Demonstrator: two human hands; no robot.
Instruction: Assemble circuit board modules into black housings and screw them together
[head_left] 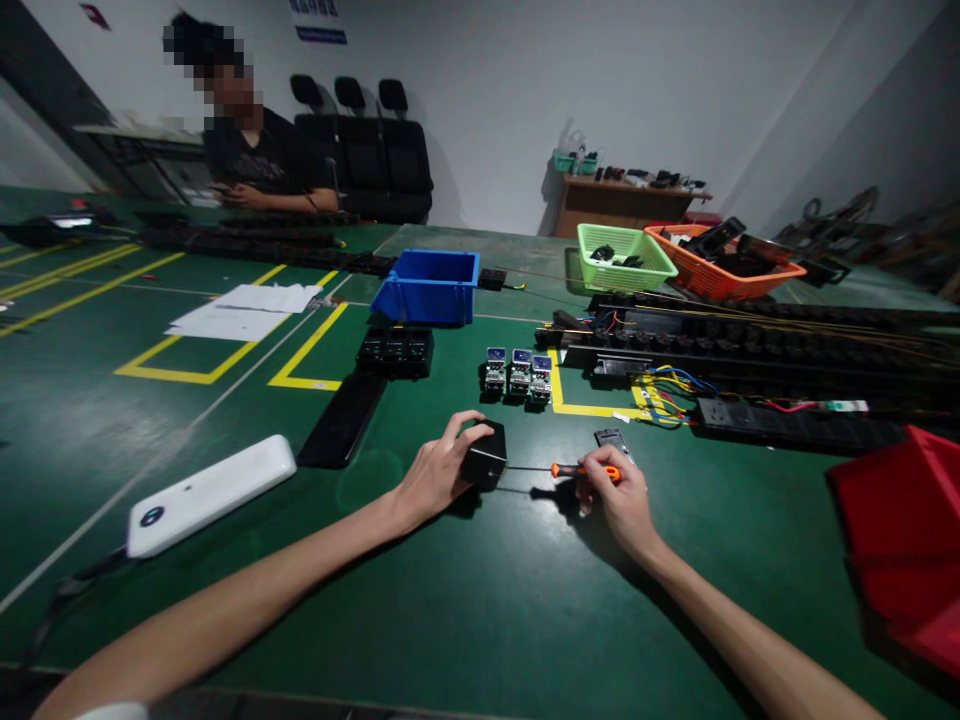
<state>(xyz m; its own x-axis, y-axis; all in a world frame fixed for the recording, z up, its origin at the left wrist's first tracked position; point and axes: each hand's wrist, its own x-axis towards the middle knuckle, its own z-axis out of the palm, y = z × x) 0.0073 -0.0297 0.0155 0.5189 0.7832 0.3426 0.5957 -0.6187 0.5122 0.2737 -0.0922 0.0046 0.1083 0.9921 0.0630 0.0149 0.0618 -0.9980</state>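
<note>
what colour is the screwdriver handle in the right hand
The screwdriver handle is orange and black, best seen in the head view.

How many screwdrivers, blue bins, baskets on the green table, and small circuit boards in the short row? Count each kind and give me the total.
Screwdriver: 1, in the right hand
Blue bin: 1
Baskets: 2, one light green basket and one orange basket
Small circuit boards: 3
Total: 7

Black box [484, 460] — orange-and-black screwdriver [564, 470] — green table [450, 620] with yellow lines [165, 376], blue bin [435, 295].
</note>
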